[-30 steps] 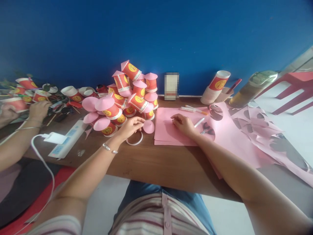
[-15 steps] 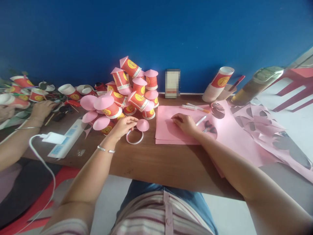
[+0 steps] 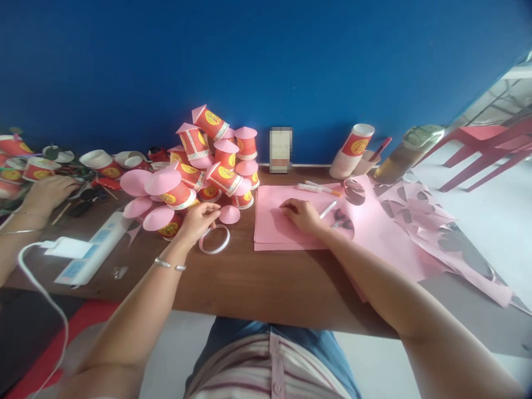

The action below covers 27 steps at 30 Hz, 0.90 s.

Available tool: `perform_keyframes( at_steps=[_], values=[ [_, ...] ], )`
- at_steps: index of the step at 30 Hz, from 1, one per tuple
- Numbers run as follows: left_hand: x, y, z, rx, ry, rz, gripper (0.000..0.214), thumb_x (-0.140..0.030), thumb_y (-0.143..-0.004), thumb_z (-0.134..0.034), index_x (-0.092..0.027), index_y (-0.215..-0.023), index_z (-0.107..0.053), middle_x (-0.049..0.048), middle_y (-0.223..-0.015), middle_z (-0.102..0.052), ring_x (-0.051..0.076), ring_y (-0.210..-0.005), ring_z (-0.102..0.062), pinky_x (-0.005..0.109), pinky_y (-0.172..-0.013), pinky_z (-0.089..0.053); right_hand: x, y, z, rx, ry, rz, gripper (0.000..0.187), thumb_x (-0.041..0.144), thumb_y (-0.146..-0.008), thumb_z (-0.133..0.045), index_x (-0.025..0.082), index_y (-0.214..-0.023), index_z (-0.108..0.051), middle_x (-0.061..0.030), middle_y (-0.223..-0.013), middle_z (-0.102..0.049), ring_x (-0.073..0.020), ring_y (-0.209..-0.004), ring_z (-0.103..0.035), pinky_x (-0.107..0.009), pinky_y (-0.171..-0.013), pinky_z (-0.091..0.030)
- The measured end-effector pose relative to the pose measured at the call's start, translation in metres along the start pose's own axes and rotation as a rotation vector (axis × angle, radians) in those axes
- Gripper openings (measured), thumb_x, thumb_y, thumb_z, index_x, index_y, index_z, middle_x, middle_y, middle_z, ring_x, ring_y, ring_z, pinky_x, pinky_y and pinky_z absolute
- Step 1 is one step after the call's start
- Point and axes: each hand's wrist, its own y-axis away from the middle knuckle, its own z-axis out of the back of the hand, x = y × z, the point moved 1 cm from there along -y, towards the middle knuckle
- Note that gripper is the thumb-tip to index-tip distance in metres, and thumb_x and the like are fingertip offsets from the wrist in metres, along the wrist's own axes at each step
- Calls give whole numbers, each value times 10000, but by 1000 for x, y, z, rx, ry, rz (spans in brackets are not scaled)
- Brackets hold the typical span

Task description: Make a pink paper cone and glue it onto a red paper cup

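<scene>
shirt and jeans: striped shirt (image 3: 274, 366) and blue jeans (image 3: 344, 354) at the near edge of the brown table (image 3: 233, 285).
white ring: white ring (image 3: 215, 252) flat on the table, just under the left hand's fingers.
left hand: left hand (image 3: 200, 220), silver bracelet (image 3: 168, 264) on the wrist; fingers bent and partly closed, tips right beside the small cone. touching or gripping, cannot tell.
small cone: small pink cone (image 3: 229, 214) on the table, point up, between the left hand and the paper stack.
right hand: right hand (image 3: 305, 216) over the pink paper stack (image 3: 272, 230), fingers loosely curled; can't see if anything is in them.
by right hand: white pen (image 3: 327, 209) and dark scissors (image 3: 343, 220), both just beside it; large pink sheet (image 3: 399, 249) farther right.
cup pile: red cups (image 3: 228, 178) with pink cone tops, heaped beyond the left hand.
far left: power strip (image 3: 97, 246), another person's hand (image 3: 52, 194) near more cups.
back: markers (image 3: 308, 188), stacked cups (image 3: 357, 145), bottle (image 3: 409, 152), blue wall (image 3: 266, 55).
</scene>
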Motion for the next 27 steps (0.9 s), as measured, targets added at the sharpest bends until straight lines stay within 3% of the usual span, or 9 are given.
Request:
perform_keyframes(
  at_steps=[6, 9, 12, 15, 19, 22, 24, 27],
  values=[
    [1, 0, -1, -23, -187, -73, 389, -440, -741, -695, -153, -1004, -691, 37, -915, -705, 75, -469, -546, 250, -511, -453, 2, 1, 0, -8, 22, 15, 188, 157, -923, -593, 226, -966, -763, -47, -1024, -808, -214, -932, -742, -314, -854, -548],
    [-2, 2, 1, -85, -333, -129, 317, -408, -756, -670, -171, -966, -699, 30, -865, -698, 121, -578, -603, 265, -585, -479, 1, 1, -3, -13, 29, 36, 200, 143, -915, -584, 227, -940, -763, -48, -1019, -807, -221, -936, -743, -327, -873, -546],
    [-8, 7, 0, -167, -477, -282, 204, -365, -791, -652, -186, -888, -664, -5, -713, -634, 146, -670, -623, 265, -676, -474, 0, -1, -5, -25, 14, 43, 178, 136, -891, -597, 222, -887, -753, -44, -978, -804, -212, -890, -735, -317, -834, -542],
    [-15, 16, -6, -213, -551, -477, 165, -362, -861, -616, -200, -834, -604, -60, -570, -474, 116, -547, -506, 249, -616, -418, 3, -7, 0, -4, -87, -19, 144, 158, -894, -601, 201, -853, -732, -37, -853, -781, -188, -785, -722, -286, -737, -538],
    [-22, 27, -20, -148, -577, -820, 209, -298, -900, -614, -210, -737, -518, -66, -564, -440, 98, -500, -428, 237, -540, -360, 12, -16, 30, 8, -164, -77, 147, 161, -913, -581, 179, -895, -726, -29, -786, -752, -156, -693, -711, -256, -669, -529],
    [-28, 32, -29, -35, -587, -1034, 338, -257, -948, -597, -206, -647, -451, -49, -563, -467, 96, -514, -432, 239, -538, -349, 13, -15, 67, -86, 29, -19, 135, 186, -910, -618, 196, -951, -747, -32, -856, -775, -167, -744, -720, -264, -691, -517],
    [-35, 37, -34, 28, -608, -1076, 359, -288, -962, -617, -201, -640, -485, -36, -575, -513, 103, -539, -463, 241, -536, -347, 7, -6, 89, -134, 186, -12, 144, 194, -909, -626, 203, -962, -759, -47, -936, -786, -189, -814, -723, -286, -739, -525],
    [-48, 46, -46, 210, -682, -981, 249, -339, -984, -598, -203, -780, -640, 9, -725, -675, 127, -648, -594, 240, -573, -408, -12, 15, 109, -7, 393, -32, 183, 202, -922, -603, 207, -997, -770, -77, -1050, -782, -230, -892, -723, -333, -768, -545]
  ],
)
